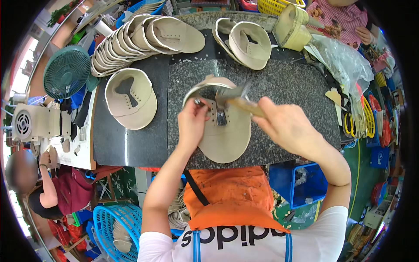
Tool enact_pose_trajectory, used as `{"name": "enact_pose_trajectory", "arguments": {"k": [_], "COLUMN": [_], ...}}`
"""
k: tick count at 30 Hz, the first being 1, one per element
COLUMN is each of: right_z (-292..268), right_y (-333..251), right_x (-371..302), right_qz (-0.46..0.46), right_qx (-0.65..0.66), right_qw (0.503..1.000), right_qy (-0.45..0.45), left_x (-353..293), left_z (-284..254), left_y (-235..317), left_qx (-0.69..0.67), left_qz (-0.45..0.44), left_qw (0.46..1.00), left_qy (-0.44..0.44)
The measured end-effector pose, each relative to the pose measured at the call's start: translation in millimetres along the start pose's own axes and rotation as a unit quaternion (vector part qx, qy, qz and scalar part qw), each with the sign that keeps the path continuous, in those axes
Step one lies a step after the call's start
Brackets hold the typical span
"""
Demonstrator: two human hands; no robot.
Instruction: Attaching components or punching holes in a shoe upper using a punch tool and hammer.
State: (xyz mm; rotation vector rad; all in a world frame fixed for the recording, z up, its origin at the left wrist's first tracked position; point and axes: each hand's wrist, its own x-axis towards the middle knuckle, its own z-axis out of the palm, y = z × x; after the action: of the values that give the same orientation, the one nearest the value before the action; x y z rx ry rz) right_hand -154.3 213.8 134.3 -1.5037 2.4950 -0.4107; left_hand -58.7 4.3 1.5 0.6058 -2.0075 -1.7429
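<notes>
Orange apron [231, 190] sits nearest us; our right fingers [267, 106] grip a hammer [246, 107] over the beige upper [224, 144] on the desk [290, 81]; our left fingers [195, 112] pinch a metal piece [198, 101].

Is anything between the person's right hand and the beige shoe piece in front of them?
Yes, the hammer that the right hand grips. Its blurred head shows over the far part of the shoe piece. Nothing else visible stands between them.

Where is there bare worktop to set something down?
Bare: speckled grey stone slab between wooden-handled metal hammer and clear plastic bag; black panel below the lone beige shoe upper. Crowded: far left, beneath stacked uppers; centre, around left hand and right hand.
</notes>
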Motion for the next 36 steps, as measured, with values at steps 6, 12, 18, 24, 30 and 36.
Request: {"name": "enact_pose_trajectory", "arguments": {"k": [6, 12, 18, 24, 30, 36], "right_z": [-45, -9, -5, -41, -52, 3], "right_y": [-12, -5, 3, -3, -20, 6], "right_x": [-6, 7, -2, -3, 1, 20], "right_qz": [0.004, -0.057, 0.054, 0.006, 0.0, -0.071], "right_qx": [0.141, 0.122, 0.05, 0.154, 0.246, 0.086], "right_qw": [0.969, 0.945, 0.995, 0.967, 0.884, 0.962], "right_qy": [0.202, 0.298, 0.062, 0.204, 0.397, 0.25], "left_x": [6, -3, 16, 16, 12, 11], "left_z": [-1, 11, 6, 6, 17, 18], "left_y": [-2, 10, 4, 5, 13, 20], "left_qx": [-0.052, 0.21, -0.118, -0.051, 0.136, 0.249], "left_qz": [-0.051, 0.149, -0.037, -0.04, 0.097, 0.155], "left_qw": [0.997, 0.966, 0.992, 0.998, 0.985, 0.956], "left_qy": [-0.005, -0.012, 0.019, 0.01, 0.045, 0.017]}}
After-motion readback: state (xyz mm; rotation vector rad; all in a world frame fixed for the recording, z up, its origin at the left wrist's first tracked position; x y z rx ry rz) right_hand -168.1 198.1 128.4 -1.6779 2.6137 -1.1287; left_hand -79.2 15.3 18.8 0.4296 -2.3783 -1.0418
